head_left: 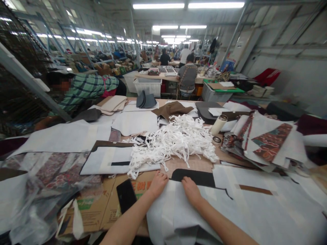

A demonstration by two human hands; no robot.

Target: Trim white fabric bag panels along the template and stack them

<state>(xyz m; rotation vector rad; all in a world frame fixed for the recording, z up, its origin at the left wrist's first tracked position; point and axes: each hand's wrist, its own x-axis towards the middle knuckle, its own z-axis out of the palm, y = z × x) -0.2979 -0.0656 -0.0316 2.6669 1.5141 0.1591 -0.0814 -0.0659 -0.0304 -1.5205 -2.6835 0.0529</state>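
Note:
A pale grey-white sheet [170, 207] lies over the front of the table and hangs down toward me. My left hand [159, 183] rests at its upper left edge, fingers bent; whether they pinch the sheet is too small to tell. To the right, my right hand [190, 189] lies on the same sheet's upper edge, its fingers close together beside a dark grey piece [195, 177]. What the fingertips hold, if anything, is hidden. Just beyond both hands spreads a tangled heap of white strips [178, 139].
A black phone [126, 195] lies on flattened cardboard [90, 211] at left. An open cream bottle [219, 125] stands behind the heap. Patterned pieces [273, 141] are piled at right, clear plastic [38, 204] at left. A person in a checked shirt [87, 88] bends at the far left.

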